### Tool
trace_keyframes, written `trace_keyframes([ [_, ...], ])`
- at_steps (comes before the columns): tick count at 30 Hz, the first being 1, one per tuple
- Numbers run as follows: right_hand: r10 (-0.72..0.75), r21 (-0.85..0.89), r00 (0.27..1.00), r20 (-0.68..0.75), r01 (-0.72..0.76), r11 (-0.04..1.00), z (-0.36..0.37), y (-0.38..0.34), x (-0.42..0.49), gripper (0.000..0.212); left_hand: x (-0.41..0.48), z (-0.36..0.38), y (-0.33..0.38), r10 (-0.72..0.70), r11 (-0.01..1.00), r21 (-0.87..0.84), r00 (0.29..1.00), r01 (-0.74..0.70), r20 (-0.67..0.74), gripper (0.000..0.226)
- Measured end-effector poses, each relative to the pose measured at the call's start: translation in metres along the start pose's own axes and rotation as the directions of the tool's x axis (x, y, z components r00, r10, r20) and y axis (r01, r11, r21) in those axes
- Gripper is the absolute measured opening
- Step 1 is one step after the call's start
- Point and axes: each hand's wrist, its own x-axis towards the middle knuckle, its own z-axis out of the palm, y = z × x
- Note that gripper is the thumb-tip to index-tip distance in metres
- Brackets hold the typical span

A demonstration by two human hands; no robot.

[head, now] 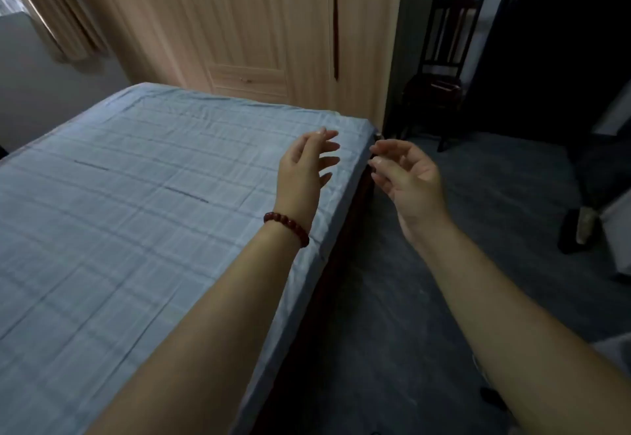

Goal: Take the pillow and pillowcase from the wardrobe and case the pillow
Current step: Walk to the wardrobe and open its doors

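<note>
Head view, only view given. Left hand (307, 165) is raised over the bed's far right corner, fingers spread and relaxed, holding nothing. It has a dark red bead bracelet (286, 228) on the wrist. Right hand (406, 175) is just beside the left, apart from it, out past the bed edge over the floor (426, 298). Its palm is turned inward, fingers loosely curled, nothing in it. Both arms are stretched forward with the palms roughly facing each other. My read: an empty-handed reach or start pose, ready to go for the doors.

Wardrobe (239, 25) stands beyond both hands, well apart from them, light wood, all visible doors closed. Pillow and pillowcase are not in sight. Judging by the task, they are behind those doors, so fetching has not started.

A dark strap (336, 31) hangs from a door handle, above and beyond the left hand. Bed (136, 195) lies below and left of the left hand under a flat blue checked sheet, a likely spot for casing the pillow. Dark wooden chair (444, 59) is beyond the right hand, in the corner. Curtain (58, 18) is far left of both hands.

No brands, labels or readable writing anywhere.
</note>
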Motion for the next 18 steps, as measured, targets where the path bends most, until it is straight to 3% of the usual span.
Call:
trace_keyframes([
  [8, 0.021, -0.008, 0.999, -0.033, -0.021, 1.000, -0.012, 0.009, 0.058, 0.023, 0.053, 0.026, -0.008, -0.033, 0.999, -0.018, 0.999, 0.033, 0.034, 0.023],
  [18, 0.018, 0.014, 0.993, -0.114, -0.016, 1.000, 0.025, 0.030, 0.148, 0.019, 0.155, 0.015, -0.008, -0.041, 0.999, -0.004, 0.997, 0.041, 0.068, 0.023],
])
